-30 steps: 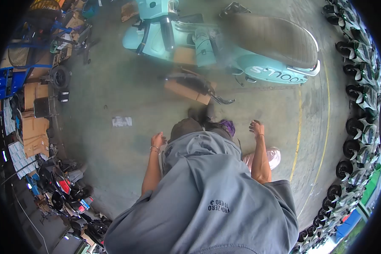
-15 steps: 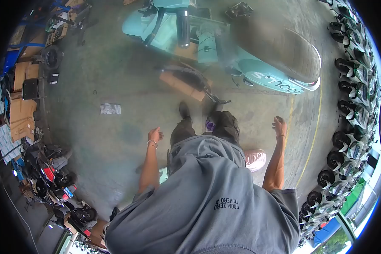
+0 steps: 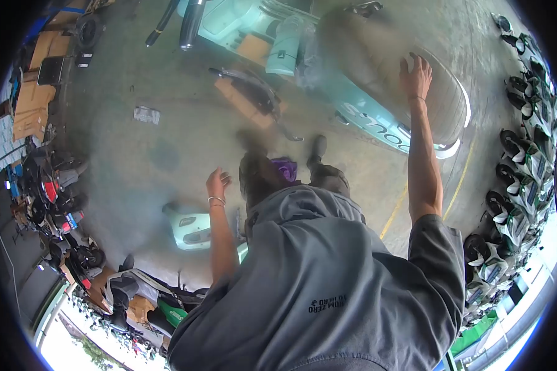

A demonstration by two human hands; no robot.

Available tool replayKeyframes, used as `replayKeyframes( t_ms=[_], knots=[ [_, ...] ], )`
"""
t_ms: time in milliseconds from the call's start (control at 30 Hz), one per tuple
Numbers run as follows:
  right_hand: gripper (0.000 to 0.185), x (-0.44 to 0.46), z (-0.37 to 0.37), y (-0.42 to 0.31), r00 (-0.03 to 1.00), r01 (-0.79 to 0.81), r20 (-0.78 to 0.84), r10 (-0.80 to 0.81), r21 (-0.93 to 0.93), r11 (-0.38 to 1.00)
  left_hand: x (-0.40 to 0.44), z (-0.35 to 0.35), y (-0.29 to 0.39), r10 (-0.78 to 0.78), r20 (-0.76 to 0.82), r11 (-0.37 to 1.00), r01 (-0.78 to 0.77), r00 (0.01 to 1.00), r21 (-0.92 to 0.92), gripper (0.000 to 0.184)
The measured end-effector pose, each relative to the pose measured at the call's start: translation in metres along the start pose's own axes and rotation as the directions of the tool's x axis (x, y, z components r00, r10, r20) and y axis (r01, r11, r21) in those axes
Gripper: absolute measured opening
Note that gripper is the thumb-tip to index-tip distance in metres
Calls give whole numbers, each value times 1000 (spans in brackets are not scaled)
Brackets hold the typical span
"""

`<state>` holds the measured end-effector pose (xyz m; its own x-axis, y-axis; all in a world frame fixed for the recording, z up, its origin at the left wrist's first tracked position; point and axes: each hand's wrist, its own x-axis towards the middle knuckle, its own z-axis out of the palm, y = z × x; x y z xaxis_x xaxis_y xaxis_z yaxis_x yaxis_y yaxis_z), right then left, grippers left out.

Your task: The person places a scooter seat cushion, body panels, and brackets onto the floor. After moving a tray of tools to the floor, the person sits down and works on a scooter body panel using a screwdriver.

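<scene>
My right hand [image 3: 416, 75] is stretched out over the brown seat [image 3: 439, 93] of a mint-green scooter [image 3: 362, 106], its fingers apart; it looks to be on or just above the seat. Nothing is held in it. Low at my left side hangs my left hand [image 3: 217, 182], fingers loosely curled and apart, holding nothing. A purple cloth [image 3: 285, 169] shows by my legs. The upper middle of the view is partly blurred.
A cardboard piece [image 3: 244, 102] with a dark curved part on it lies before my feet. A mint-green panel [image 3: 192, 229] is on the floor at left. A paper [image 3: 146, 115] lies further off. Motorcycles [image 3: 510, 213] line the right side.
My right hand has risen from beside me and reached forward to the scooter seat. The view has turned and come closer to the scooter; the mint-green panel at left now shows more fully.
</scene>
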<state>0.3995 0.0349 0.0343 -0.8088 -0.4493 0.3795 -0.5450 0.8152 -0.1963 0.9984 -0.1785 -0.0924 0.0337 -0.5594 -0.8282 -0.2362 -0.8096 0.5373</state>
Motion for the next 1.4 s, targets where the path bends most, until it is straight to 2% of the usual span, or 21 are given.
replayKeyframes(
  t_ms=[67, 133, 200, 267, 367, 433, 500, 533, 567, 667, 733, 767, 800, 867, 900, 1000, 1033, 1133, 1200, 1333, 1400],
  knots=[
    [48, -6, 41, 21, 976, -163, 139, 165, -23, 986, -25, 15, -9, 95, -23, 991, -92, 995, 100, 39],
    [52, -31, 61, 29, 989, -89, 106, 103, -127, 988, -51, 13, -8, 120, -56, 993, -119, 991, 10, 39],
    [54, -38, 74, 31, 998, -29, 59, 38, -155, 988, -57, 17, 7, 166, -114, 978, -178, 980, -105, 39],
    [54, -36, 72, 29, 994, -18, 103, 36, -169, 985, -60, 13, 6, 156, -164, 978, -176, 974, -113, 40],
    [53, -39, 74, 26, 997, 10, 81, 8, -221, 975, -39, 4, -19, 110, -137, 989, -122, 984, -82, 39],
    [53, -38, 75, 21, 999, 18, 37, -9, -254, 967, -20, -9, -65, 38, -75, 994, -30, 996, 105, 36],
    [53, -43, 72, 24, 998, 39, 53, -26, -264, 964, -28, -19, -102, -14, -93, 995, 22, 996, 93, 33],
    [52, -38, 75, 20, 999, 30, 31, -22, -263, 964, -30, -28, -141, -240, -128, 967, 226, 962, -119, 30],
    [52, -37, 76, 20, 999, 39, 24, -34, -285, 958, -45, -24, -147, -340, -91, 919, 311, 936, -241, 28],
    [53, -39, 74, 19, 999, 51, 24, -46, -317, 947, -58, -21, -200, -373, -47, 911, 356, 927, -209, 26],
    [53, -38, 77, 20, 999, 50, 32, -42, -313, 948, -67, -15, -220, -482, -52, 860, 461, 875, -219, 24],
    [54, -38, 78, 20, 999, 29, 39, -18, -315, 949, -73, -15, -230, -462, 0, 822, 428, 887, -376, 24],
    [54, -37, 79, 19, 999, 44, 41, -33, -300, 953, -78, -9, -228, -458, -7, 818, 419, 889, -394, 24],
    [54, -38, 78, 21, 999, 32, 46, -17, -329, 944, -87, 5, -217, -274, -161, 956, 249, 948, -156, 28],
    [54, -38, 78, 21, 999, 28, 49, -12, -340, 940, -86, 8, -215, -267, -168, 957, 240, 949, -166, 28],
    [54, -38, 74, 19, 999, 27, 44, -14, -294, 955, -81, 12, -210, -35, -228, 999, 33, 973, -14, 39],
    [54, -39, 74, 20, 999, 32, 44, -19, -316, 948, -77, 5, -220, -31, -239, 999, 27, 971, -19, 39],
    [54, -38, 75, 21, 999, 32, 31, -24, -319, 947, -64, 8, -216, 102, -193, 994, -92, 976, 59, 46],
    [54, -36, 79, 19, 999, 33, 21, -28, -316, 948, -70, 4, -204, -123, -218, 991, 107, 968, -86, 50],
    [54, -37, 77, 17, 999, 44, 35, -34, -358, 933, -86, -3, -192, -102, -249, 985, 63, 963, -158, 54],
    [54, -39, 78, 22, 999, 43, 29, -35, -360, 932, -107, -12, -191, -84, -320, 992, 49, 944, -115, 52]
  ],
)
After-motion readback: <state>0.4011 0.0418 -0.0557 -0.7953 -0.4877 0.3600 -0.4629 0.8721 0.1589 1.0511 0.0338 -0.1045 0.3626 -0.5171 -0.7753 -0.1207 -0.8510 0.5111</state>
